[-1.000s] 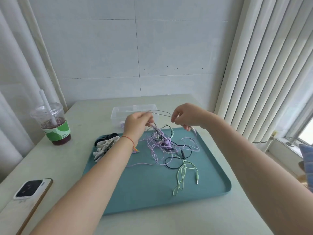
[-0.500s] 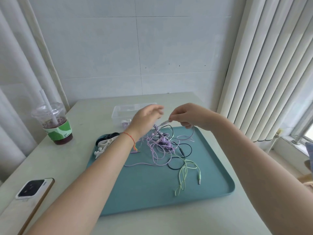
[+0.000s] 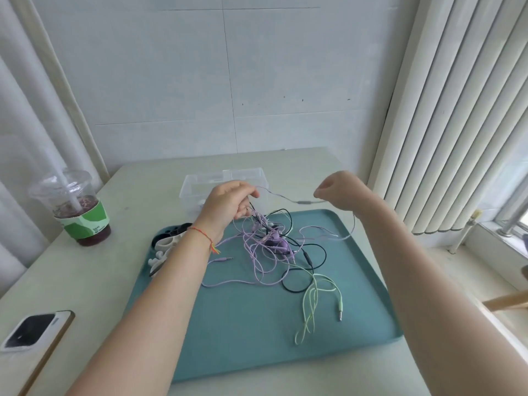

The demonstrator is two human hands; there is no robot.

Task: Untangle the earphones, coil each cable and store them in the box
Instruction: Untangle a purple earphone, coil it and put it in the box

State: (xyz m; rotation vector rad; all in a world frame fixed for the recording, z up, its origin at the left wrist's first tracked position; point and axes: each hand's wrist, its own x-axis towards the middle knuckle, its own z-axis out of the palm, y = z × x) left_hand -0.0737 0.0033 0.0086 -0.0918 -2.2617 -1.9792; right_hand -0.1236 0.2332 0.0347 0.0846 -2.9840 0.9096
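Pulling apart since a moment ago: right hand [image 3: 341, 192] toward 3 o'clock, left hand [image 3: 228, 202] staying put, both pinching a purple cable [image 3: 281, 196] stretched between them. Lying tangled at tray [image 3: 228, 324] centre: earphones [image 3: 274, 247]. Sitting at 12 o'clock: box [image 3: 197, 185].

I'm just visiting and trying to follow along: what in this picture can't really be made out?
- Clear box: what is inside; the left hand covers its middle, head view.
- Tangle of earphone cables: how many sets; the strands overlap.
- Right hand: its fingertips on the lilac cable face away.
- Black and white pieces at the tray's left edge: partly behind the left forearm.
- Phone: cut by the frame's left edge.
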